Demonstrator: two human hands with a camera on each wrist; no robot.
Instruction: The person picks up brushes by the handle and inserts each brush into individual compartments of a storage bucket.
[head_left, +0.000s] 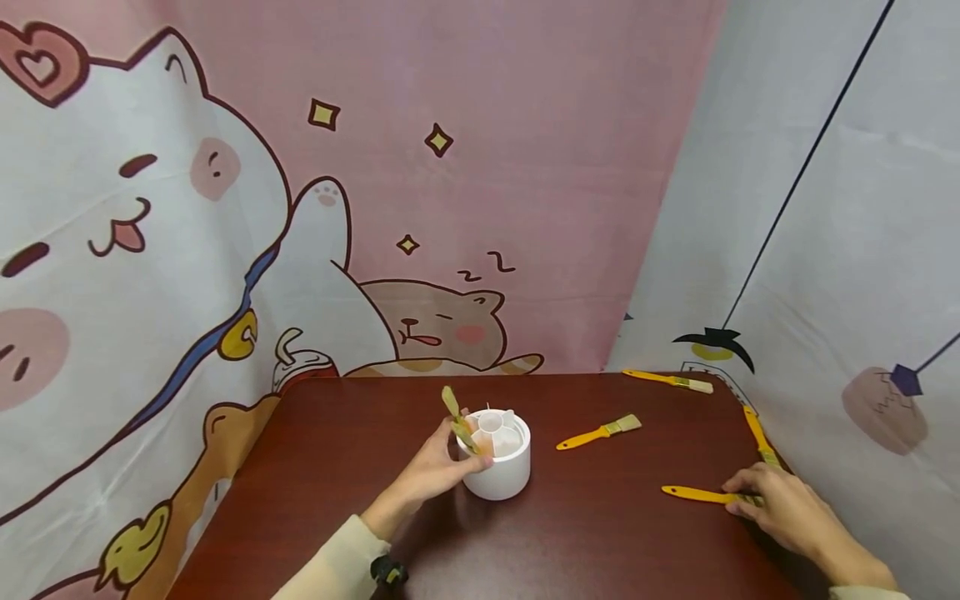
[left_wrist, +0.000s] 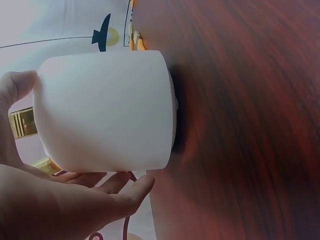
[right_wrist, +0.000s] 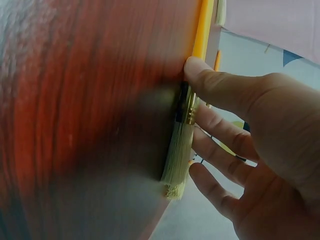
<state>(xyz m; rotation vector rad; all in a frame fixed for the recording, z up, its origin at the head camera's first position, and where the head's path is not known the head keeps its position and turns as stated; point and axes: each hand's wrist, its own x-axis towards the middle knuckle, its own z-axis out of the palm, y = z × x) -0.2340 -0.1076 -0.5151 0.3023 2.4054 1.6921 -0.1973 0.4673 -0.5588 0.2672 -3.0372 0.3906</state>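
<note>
My left hand (head_left: pixel 438 465) grips a white round container (head_left: pixel 498 479) with a divided top, thumb on the near side and fingers round its left. Two paintbrushes (head_left: pixel 450 402) show bristle end up at the container's left side; their gold ferrules (left_wrist: pixel 24 122) appear beyond the container in the left wrist view. At the right of the table, my right hand (head_left: pixel 787 508) pinches a yellow-handled paintbrush (head_left: pixel 693 494) near its ferrule. That brush lies along the tabletop, its pale bristles (right_wrist: pixel 177 155) beside my fingers.
On the dark red-brown table (head_left: pixel 600 542) lie another paintbrush (head_left: pixel 600 433) right of the container, one at the back edge (head_left: pixel 667 381) and one by the right edge (head_left: pixel 760 433). Printed cloth hangs behind the table (head_left: pixel 555 167) and along the right side.
</note>
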